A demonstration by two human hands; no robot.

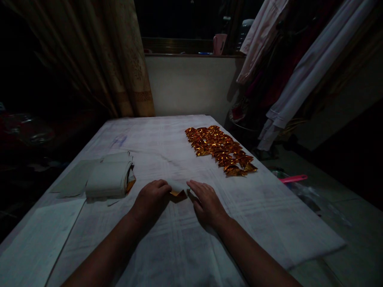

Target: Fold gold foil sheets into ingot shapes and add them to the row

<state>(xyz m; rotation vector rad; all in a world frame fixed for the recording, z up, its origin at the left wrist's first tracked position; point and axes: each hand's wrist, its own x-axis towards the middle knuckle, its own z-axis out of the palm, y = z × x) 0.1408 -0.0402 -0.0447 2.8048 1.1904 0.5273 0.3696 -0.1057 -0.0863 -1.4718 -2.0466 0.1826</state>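
Between my hands is a small sheet of joss paper (178, 194), pale on one side and gold foil on the other, partly folded or curled. My left hand (153, 196) pinches its left end. Just off its right end is my right hand (206, 201), fingers stretched out and thumb apart; whether a fingertip touches the paper I cannot tell. To the left lies a stack of pale paper sheets (107, 178) with gold foil showing at its right edge. Farther off on the right, many folded gold foil pieces (218, 145) lie in rows.
A white checked cloth (167, 139) covers the table. A larger white sheet (38, 239) lies at the near left. Clothes (291, 79) hang beyond the right edge, above a pink handle (293, 179). A pink mug (219, 44) stands on the windowsill, beside a curtain (128, 59).
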